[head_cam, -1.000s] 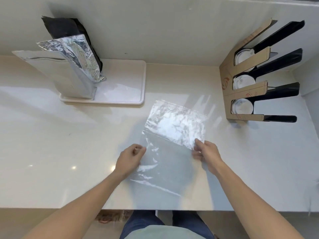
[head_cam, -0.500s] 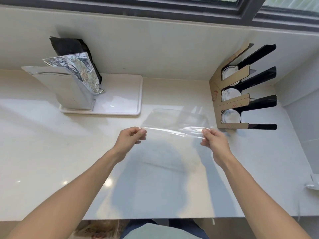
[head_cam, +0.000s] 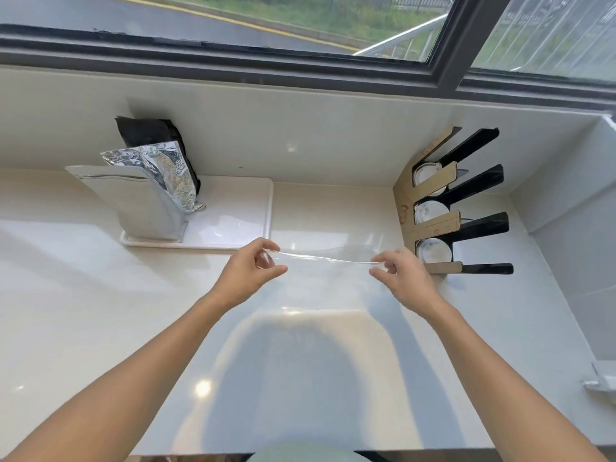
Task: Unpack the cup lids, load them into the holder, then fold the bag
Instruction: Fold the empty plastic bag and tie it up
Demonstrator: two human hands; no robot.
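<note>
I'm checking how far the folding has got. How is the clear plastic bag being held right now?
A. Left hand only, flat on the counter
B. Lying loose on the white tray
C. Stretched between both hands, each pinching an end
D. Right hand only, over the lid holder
C: the left hand and right hand each pinch an end of the clear bag, stretched taut between them above the counter.

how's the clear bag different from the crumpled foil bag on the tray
The clear bag is see-through; the foil bag is shiny silver and opaque. The clear bag is held up, stretched between the left hand and right hand; the foil bag stands on the white tray, untouched. The clear bag looks smooth, the foil bag wrinkled. Both are thin, flexible packaging.
</note>
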